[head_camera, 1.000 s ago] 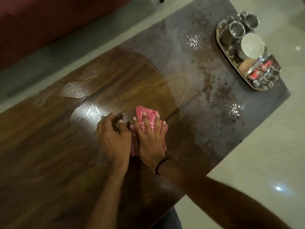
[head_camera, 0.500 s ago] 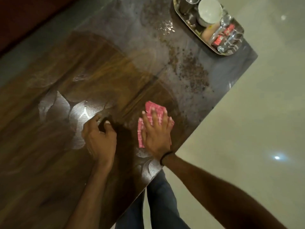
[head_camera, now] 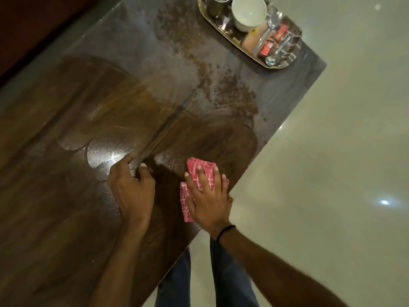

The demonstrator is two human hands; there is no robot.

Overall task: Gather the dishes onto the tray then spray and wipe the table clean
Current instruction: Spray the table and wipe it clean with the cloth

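Note:
My right hand [head_camera: 208, 200] lies flat on a folded pink checked cloth [head_camera: 194, 171], pressing it onto the dark wooden table [head_camera: 66, 196] close to the right edge. My left hand [head_camera: 132, 187] rests on the table just left of it, fingers curled with tips on the wood, holding nothing. Wet smears and droplets [head_camera: 232, 94] cover the far part of the table. At the far corner stands a steel tray [head_camera: 228, 38] holding a white bowl [head_camera: 249, 12], steel cups [head_camera: 215, 5], spoons [head_camera: 269, 27] and small red packets [head_camera: 266, 47].
A pale glossy tiled floor [head_camera: 332, 151] lies to the right of the table. My legs in blue jeans [head_camera: 223, 273] stand at the table's near edge. A dark red sofa [head_camera: 33, 23] runs along the far left.
My right hand has slid the cloth to the right, toward the table's edge, leaving a wiped streak. My left hand stayed planted on the wood. The view shifted, the tray now at the top edge.

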